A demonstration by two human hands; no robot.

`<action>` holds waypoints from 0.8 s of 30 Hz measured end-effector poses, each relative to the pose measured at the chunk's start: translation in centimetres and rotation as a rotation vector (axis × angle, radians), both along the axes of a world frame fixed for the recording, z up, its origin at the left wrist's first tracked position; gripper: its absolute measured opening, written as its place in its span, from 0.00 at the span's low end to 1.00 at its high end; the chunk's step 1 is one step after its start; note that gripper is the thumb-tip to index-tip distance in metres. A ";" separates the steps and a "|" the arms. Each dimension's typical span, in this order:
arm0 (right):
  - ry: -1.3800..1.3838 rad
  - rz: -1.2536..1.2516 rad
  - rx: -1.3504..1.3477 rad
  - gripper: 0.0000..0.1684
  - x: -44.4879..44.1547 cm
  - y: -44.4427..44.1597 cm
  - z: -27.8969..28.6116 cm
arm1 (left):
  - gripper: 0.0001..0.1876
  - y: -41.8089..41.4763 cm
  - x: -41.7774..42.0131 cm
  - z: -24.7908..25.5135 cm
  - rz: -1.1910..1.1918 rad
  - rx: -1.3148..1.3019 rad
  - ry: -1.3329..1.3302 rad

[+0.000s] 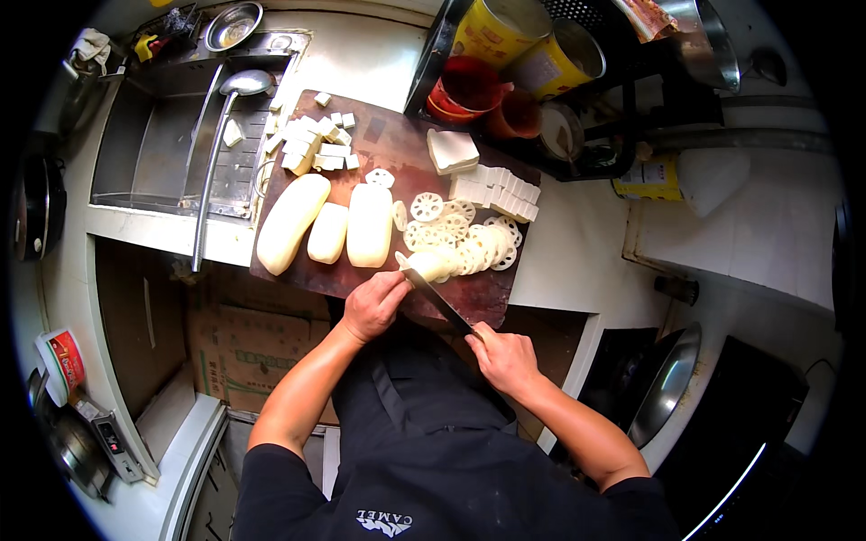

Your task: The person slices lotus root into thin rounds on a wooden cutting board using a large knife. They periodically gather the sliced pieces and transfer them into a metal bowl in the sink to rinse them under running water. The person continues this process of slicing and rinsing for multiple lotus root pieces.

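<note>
My right hand grips the handle of a kitchen knife, whose blade points up and left. At the blade's tip end, my left hand has its fingers bent against a small pale piece of lotus root, partly hidden. Just right of the blade lies a peeled lotus root piece. Overlapping lotus root slices spread beyond it on the dark cutting board. Several whole peeled pieces, one being a thick lotus root section, lie to the left. White tofu-like cubes, a square block and cut white blocks sit farther back.
A metal sink adjoins the board's left side, with a long-handled ladle across its edge. Yellow cans and a red container stand in a black rack behind the board. A wok is at lower right.
</note>
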State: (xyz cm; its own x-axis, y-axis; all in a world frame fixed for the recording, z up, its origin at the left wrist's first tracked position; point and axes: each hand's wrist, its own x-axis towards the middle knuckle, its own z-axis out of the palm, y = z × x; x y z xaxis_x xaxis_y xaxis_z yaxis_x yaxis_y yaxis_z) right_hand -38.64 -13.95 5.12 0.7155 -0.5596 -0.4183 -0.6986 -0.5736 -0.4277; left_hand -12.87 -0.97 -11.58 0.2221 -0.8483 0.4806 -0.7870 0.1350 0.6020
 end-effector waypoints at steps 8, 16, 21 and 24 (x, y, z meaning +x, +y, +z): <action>-0.004 -0.037 0.009 0.13 0.7 1.0 -3.8 | 0.17 0.2 0.1 0.4 -0.034 0.019 0.021; -0.119 -0.201 0.076 0.10 -1.7 -0.6 0.3 | 0.21 0.1 0.2 3.6 0.038 0.037 0.047; -0.138 -0.152 0.004 0.09 -3.0 -0.7 0.7 | 0.20 -0.8 2.0 7.8 0.307 -0.019 0.047; -0.159 -0.157 0.007 0.09 -2.7 0.0 0.7 | 0.20 -1.0 4.2 10.0 0.448 -0.022 0.065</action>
State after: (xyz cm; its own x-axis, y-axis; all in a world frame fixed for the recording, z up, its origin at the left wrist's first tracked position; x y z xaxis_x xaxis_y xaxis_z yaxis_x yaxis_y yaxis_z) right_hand -41.39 -13.97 5.78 0.6772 -0.6668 -0.3111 -0.7024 -0.4598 -0.5433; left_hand -8.63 -2.01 -1.61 0.5953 -0.6516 0.4701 -0.7314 -0.1973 0.6528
